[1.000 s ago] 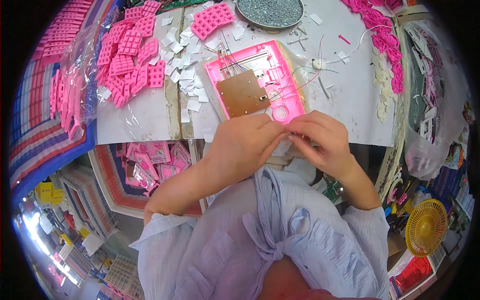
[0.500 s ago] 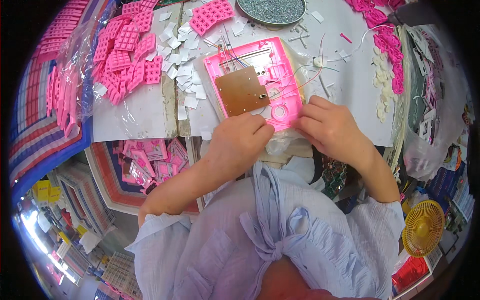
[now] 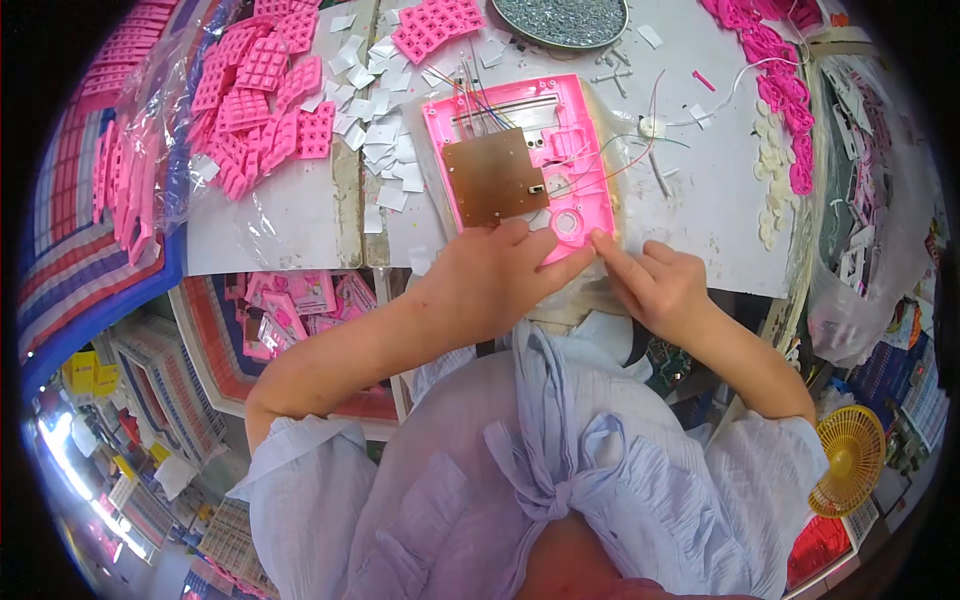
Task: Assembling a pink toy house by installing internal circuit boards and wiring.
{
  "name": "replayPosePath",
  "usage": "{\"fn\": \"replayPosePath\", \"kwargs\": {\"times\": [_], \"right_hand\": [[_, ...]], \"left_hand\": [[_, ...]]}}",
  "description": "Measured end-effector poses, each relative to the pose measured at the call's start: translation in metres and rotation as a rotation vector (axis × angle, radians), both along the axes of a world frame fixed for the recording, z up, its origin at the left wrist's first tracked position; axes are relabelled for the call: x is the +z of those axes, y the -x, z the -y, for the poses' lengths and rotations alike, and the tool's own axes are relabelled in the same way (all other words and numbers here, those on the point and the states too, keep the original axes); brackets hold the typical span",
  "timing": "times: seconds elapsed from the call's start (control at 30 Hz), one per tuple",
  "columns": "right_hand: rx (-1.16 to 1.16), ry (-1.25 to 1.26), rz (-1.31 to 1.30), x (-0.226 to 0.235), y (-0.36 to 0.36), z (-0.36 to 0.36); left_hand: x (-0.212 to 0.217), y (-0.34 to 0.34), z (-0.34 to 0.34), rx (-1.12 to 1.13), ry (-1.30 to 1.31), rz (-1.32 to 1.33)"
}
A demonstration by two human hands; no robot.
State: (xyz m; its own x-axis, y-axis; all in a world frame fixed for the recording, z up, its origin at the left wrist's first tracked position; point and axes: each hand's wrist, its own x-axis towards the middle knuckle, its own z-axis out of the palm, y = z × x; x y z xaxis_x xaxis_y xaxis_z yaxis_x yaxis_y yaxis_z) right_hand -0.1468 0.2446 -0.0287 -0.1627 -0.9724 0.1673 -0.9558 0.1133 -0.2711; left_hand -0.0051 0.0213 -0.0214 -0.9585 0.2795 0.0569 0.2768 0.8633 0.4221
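Note:
A pink plastic housing [image 3: 560, 110] lies open on the white table [image 3: 700, 200], with a brown circuit board [image 3: 492, 178] and thin coloured wires [image 3: 610, 165] inside it. My left hand [image 3: 490, 280] rests at the housing's near edge, thumb and fingers touching its lower rim below the board. My right hand [image 3: 655, 285] is just right of it, forefinger stretched out and pressing on the housing's near right corner beside a round hole [image 3: 567, 222]. Neither hand lifts anything off the table.
Pink keypad mats [image 3: 255, 95] lie heaped at the left, partly in a clear bag. Small white squares [image 3: 380, 150] litter the middle. A round dish of screws [image 3: 560, 15] sits at the back. Pink parts [image 3: 775, 60] and white discs [image 3: 770, 190] line the right; a yellow fan [image 3: 848, 460] stands lower right.
My hands were together over the housing's near edge, pinching something small. They have since parted; the right forefinger now presses the corner and the left hand lies flat.

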Motion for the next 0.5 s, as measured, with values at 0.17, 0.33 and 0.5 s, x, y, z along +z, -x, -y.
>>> {"fn": "replayPosePath", "kwargs": {"times": [0.17,0.33,0.5], "right_hand": [[0.084,-0.400,0.204,0.059,0.030,0.036],[-0.124,0.190,0.236,0.038,0.051,0.129],[-0.196,-0.143,0.077,0.021,0.046,0.179]], "left_hand": [[-0.001,-0.005,-0.004,0.018,0.102,-0.035],[-0.007,-0.002,-0.007,0.048,0.037,-0.194],[-0.004,-0.001,0.016,0.045,-0.351,-0.131]]}}
